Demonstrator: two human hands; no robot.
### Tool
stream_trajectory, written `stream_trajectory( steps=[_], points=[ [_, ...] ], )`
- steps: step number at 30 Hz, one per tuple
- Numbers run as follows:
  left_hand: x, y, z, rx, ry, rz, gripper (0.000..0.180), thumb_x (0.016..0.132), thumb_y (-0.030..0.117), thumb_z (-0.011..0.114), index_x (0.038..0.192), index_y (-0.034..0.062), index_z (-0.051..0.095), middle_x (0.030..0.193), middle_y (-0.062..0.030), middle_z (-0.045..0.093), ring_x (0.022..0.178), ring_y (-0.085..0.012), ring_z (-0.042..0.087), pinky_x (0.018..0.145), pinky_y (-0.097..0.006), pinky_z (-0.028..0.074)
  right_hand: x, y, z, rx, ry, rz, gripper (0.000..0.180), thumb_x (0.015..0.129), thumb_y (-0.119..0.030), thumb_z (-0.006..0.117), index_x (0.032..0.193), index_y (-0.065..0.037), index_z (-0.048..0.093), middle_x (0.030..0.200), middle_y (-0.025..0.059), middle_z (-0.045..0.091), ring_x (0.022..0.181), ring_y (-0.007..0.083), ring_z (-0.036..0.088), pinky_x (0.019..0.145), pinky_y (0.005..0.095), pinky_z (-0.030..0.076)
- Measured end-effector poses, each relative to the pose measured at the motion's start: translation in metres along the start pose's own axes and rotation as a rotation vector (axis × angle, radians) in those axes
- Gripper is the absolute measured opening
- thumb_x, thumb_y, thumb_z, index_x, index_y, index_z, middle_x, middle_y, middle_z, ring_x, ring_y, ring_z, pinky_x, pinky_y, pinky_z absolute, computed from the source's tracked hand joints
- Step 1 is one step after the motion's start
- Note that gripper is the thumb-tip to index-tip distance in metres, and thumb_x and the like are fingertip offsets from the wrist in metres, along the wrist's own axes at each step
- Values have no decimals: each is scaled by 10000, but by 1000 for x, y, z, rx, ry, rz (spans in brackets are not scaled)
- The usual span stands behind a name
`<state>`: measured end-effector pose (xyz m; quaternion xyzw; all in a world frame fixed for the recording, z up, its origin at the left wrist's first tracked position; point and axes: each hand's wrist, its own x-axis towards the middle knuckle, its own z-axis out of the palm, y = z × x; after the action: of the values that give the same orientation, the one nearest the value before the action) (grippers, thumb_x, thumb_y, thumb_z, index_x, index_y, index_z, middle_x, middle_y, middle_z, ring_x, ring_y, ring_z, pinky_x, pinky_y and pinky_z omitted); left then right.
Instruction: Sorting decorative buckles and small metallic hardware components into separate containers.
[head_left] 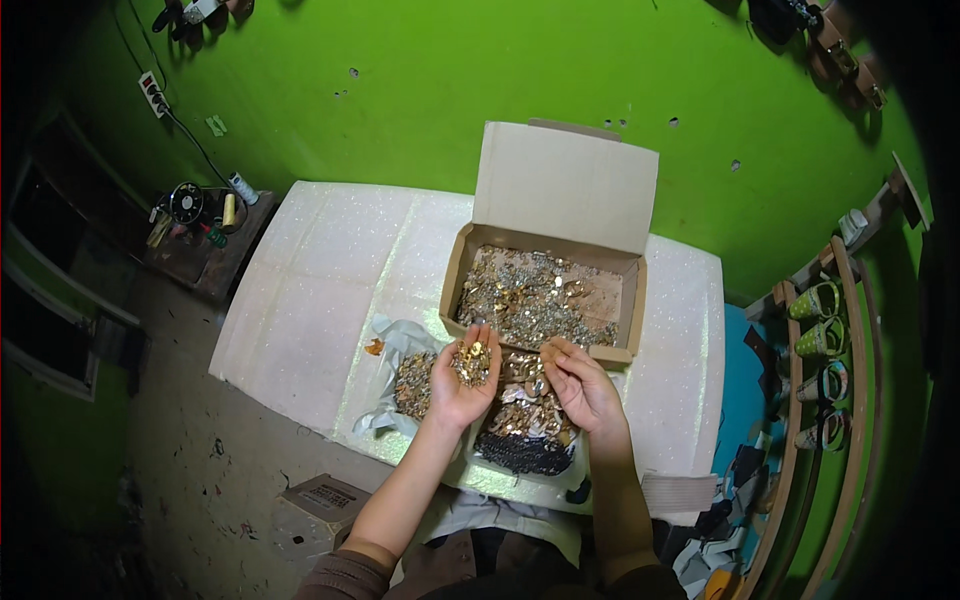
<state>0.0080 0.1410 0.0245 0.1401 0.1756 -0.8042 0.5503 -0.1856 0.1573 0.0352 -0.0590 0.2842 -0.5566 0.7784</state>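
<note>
The left hand, fingers stretched, cups gold bits in its palm; the right hand bends its fingers (I can't tell if they pinch one); one handful seems gathered; lots more pieces fill the box.

left hand cupped, palm up; right hand near, fingers bent

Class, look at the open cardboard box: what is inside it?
The cardboard box holds many small, shiny gold and silver pieces. Whatever lies beneath their top layer is covered.
</note>
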Motion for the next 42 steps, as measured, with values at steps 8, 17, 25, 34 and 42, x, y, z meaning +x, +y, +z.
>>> stream_trajectory(
  steps=[8,17,25,34,42],
  points=[
    [-25,42,-24,-79,-84,11,260,877,149,407,1061,46,560,1179,-89,558,1133,-212,501,949,-358,440,-13,45,17,-76,19,-41,295,862,44,454,1155,73,428,1057,202,567,973,235,594,838,276,525],
    [-40,71,-44,140,73,-98,209,882,147,441,1008,31,561,1140,-98,568,1095,-224,520,928,-350,459,-14,97,42,-283,35,-86,295,861,-4,498,1146,65,464,1056,165,576,985,201,582,874,270,488],
    [-48,90,-51,212,192,-253,309,910,205,372,1096,37,553,1158,-114,550,1085,-216,525,909,-339,465,-4,139,49,-641,41,-239,274,864,-19,494,1127,59,500,1066,139,577,962,147,568,852,251,463],
    [-47,113,-54,475,262,-384,282,899,215,394,1059,31,536,1045,-111,592,975,-212,576,863,-342,485,6,164,77,-1091,193,-387,204,844,-33,514,1020,40,587,894,91,638,793,104,599,691,221,477],
    [-33,118,-43,569,220,-476,209,887,217,427,1015,95,537,985,-34,604,953,-169,562,847,-338,461,12,155,89,-1560,204,-584,199,816,-116,537,957,-13,633,841,143,593,714,289,589,657,340,473]
  ],
)
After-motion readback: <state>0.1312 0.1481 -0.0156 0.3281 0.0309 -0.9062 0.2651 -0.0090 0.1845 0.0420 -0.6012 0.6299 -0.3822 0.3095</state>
